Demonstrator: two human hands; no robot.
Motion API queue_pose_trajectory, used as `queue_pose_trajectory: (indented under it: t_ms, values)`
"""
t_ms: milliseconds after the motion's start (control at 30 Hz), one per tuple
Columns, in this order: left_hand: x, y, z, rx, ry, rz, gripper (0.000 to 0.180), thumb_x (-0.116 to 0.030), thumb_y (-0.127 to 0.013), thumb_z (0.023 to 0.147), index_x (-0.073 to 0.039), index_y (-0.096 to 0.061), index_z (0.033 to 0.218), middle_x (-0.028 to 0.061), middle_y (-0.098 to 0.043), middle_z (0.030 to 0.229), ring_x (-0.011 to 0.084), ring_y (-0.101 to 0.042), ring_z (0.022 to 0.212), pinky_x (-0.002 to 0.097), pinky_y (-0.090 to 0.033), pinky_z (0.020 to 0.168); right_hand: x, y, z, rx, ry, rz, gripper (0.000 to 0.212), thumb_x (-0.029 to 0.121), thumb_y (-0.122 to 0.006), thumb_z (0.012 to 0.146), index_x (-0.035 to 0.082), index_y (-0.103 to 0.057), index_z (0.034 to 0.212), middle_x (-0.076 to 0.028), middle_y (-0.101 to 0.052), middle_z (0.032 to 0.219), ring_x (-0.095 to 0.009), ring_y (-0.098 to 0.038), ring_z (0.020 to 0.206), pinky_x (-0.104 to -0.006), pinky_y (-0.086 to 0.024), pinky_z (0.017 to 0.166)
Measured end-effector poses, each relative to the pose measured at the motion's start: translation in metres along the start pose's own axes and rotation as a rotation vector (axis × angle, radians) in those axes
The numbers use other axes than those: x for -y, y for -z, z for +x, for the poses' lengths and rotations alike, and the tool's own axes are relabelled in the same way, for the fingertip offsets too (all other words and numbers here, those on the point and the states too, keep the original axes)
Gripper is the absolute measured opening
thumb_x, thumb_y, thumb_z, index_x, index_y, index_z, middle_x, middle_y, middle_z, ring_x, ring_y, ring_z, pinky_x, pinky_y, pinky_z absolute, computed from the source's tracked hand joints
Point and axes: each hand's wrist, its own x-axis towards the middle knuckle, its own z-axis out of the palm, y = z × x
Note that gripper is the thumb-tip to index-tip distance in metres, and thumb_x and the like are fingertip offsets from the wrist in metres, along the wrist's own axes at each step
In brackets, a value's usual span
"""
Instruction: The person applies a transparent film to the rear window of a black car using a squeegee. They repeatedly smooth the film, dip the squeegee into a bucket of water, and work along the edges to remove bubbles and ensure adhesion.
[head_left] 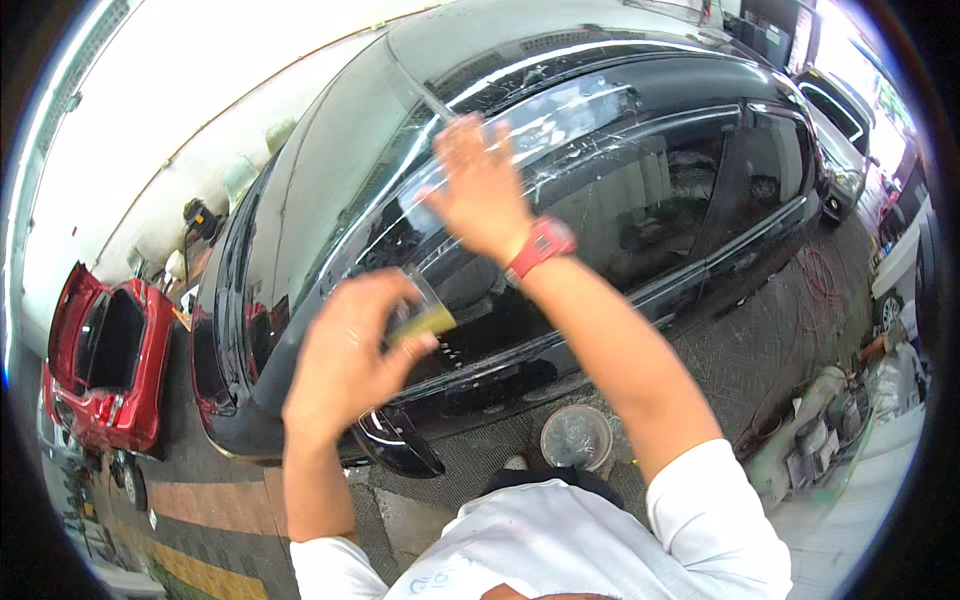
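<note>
A glossy black car fills the middle, with wet streaks along its roof edge and side windows. Over the front side window, my left hand is closed around a small flat block, yellow-green along one edge and darker on top; its exact kind is unclear. My right hand, slightly blurred, is stretched out with fingers spread near the roof edge by the windscreen. It holds nothing, and whether the palm touches the car cannot be told. A red watch is on that wrist.
A round bucket stands on the floor close to my feet. At the left sits a red car body. Cluttered tools and bags line the right side, near a red hose. A silver car is behind at right.
</note>
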Motion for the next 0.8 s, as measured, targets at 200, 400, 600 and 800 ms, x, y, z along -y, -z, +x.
queue_pose_trajectory:
  t_ms: [200,400,600,800]
  values:
    - [0.040,0.010,0.123,-0.299,-0.150,0.121,0.043,-0.015,-0.088,0.090,-0.007,-0.071,0.128,0.0151,-0.076,0.131,0.0417,-0.070,0.128,0.0503,-0.055,0.112,0.055,0.009,-0.073,0.014,0.424,0.541,0.067,0.052,-0.077,0.103,0.005,-0.072,0.150,-0.019,-0.053,0.175,-0.038,-0.041,0.168,-0.0639,-0.021,0.141]
    - [0.068,-0.045,0.160,-0.180,-0.160,0.130,0.053,-0.018,-0.093,0.088,-0.008,-0.075,0.138,0.0146,-0.075,0.152,0.0391,-0.068,0.142,0.0482,-0.053,0.122,-0.087,0.068,-0.250,0.070,-0.019,0.473,0.028,0.022,-0.085,0.095,0.011,-0.085,0.121,-0.011,-0.078,0.138,-0.033,-0.068,0.137,-0.0591,-0.042,0.129]
    - [0.108,-0.036,0.096,-0.100,-0.253,0.214,0.054,-0.003,-0.081,0.091,-0.009,-0.072,0.144,0.0138,-0.065,0.166,0.0375,-0.060,0.155,0.0575,-0.045,0.132,-0.186,0.145,-0.676,0.280,-1.159,-0.120,0.027,0.019,-0.082,0.102,0.001,-0.082,0.121,-0.022,-0.083,0.120,-0.045,-0.078,0.111,-0.0532,-0.060,0.101]
    - [0.098,-0.054,0.159,-0.126,-0.277,0.172,0.055,0.004,-0.073,0.094,-0.009,-0.070,0.148,0.0121,-0.062,0.170,0.0359,-0.055,0.160,0.0628,-0.029,0.141,-0.171,0.234,-0.914,0.448,-1.638,-0.167,0.040,0.035,-0.077,0.109,-0.002,-0.079,0.124,-0.024,-0.083,0.113,-0.043,-0.081,0.102,-0.0535,-0.061,0.087]
